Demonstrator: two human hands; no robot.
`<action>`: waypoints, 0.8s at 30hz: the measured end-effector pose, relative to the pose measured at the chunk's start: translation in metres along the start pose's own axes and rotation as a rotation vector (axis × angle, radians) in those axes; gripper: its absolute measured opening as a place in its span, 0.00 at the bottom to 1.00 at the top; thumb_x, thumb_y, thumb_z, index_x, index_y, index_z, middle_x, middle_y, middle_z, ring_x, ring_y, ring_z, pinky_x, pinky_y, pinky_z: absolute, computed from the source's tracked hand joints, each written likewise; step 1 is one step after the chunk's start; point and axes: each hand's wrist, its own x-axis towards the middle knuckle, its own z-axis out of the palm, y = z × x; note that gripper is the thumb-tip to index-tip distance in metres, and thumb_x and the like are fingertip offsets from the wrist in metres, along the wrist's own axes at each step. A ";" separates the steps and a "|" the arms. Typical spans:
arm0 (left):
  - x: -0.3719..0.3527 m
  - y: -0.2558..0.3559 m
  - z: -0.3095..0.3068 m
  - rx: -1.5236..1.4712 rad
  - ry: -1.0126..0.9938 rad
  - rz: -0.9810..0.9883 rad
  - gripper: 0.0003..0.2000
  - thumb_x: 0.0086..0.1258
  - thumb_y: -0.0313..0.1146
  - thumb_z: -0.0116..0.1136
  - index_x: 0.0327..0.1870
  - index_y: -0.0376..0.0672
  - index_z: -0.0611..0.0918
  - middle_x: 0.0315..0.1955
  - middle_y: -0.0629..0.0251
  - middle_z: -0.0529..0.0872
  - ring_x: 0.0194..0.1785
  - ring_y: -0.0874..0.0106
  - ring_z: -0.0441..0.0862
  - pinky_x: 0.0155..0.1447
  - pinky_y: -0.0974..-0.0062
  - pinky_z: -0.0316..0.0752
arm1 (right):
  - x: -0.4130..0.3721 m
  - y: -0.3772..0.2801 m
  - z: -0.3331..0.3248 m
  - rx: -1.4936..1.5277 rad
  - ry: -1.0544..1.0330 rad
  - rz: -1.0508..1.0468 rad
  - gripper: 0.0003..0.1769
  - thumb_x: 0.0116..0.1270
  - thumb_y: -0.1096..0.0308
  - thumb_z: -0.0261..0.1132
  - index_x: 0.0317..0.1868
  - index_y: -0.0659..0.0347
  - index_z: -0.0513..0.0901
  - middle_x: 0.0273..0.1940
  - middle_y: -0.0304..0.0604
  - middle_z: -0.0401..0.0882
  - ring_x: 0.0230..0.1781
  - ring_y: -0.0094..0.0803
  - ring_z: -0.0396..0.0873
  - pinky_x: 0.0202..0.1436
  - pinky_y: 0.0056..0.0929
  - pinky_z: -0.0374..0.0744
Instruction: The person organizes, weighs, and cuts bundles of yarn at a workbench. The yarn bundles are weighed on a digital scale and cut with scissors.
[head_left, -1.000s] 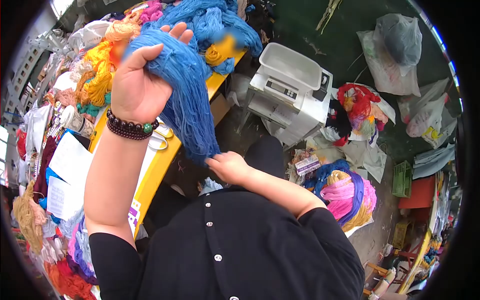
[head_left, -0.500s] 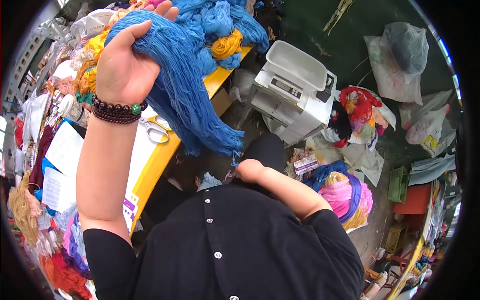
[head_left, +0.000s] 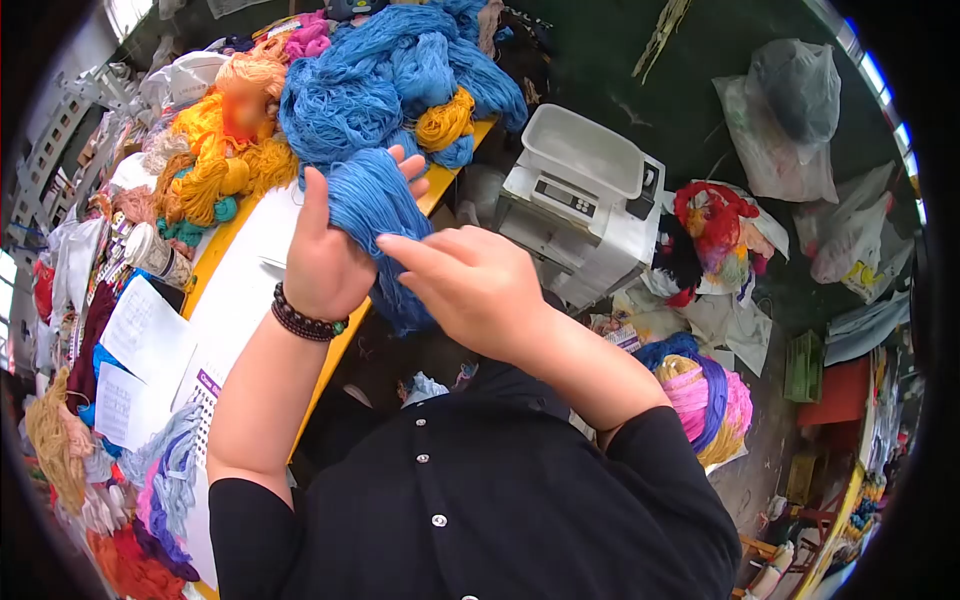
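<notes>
A hank of blue yarn [head_left: 375,205] is draped over my left hand [head_left: 335,262], which has its palm turned up, thumb and fingers apart, and a dark bead bracelet at the wrist. The strands hang down beyond the table's edge. My right hand [head_left: 468,285] is beside the hank, its index finger reaching to the strands near my left palm; its other fingers are curled and partly hidden, so a hold on the yarn cannot be made out. Behind them lies a large heap of blue yarn [head_left: 345,100] with a yellow bundle [head_left: 445,120] at its side.
The yellow-edged table [head_left: 322,385] carries orange yarn [head_left: 215,150], papers [head_left: 140,330] and a white tub [head_left: 157,252]. A scale with a white tray [head_left: 585,150] stands to the right. Beyond it are plastic bags [head_left: 790,120] and multicoloured yarn [head_left: 705,400].
My left hand has come down and nearer my body with the blue hank. My right hand has risen from near my lap to the hank. The scissors on the table are no longer visible.
</notes>
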 end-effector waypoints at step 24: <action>-0.035 -0.065 -0.030 -0.232 -0.057 -0.356 0.26 0.63 0.23 0.52 0.65 0.36 0.69 0.56 0.49 0.80 0.46 0.60 0.85 0.55 0.59 0.79 | -0.207 0.142 -0.059 -0.245 -0.541 1.017 0.19 0.60 0.53 0.63 0.42 0.58 0.85 0.40 0.51 0.84 0.43 0.48 0.82 0.49 0.44 0.79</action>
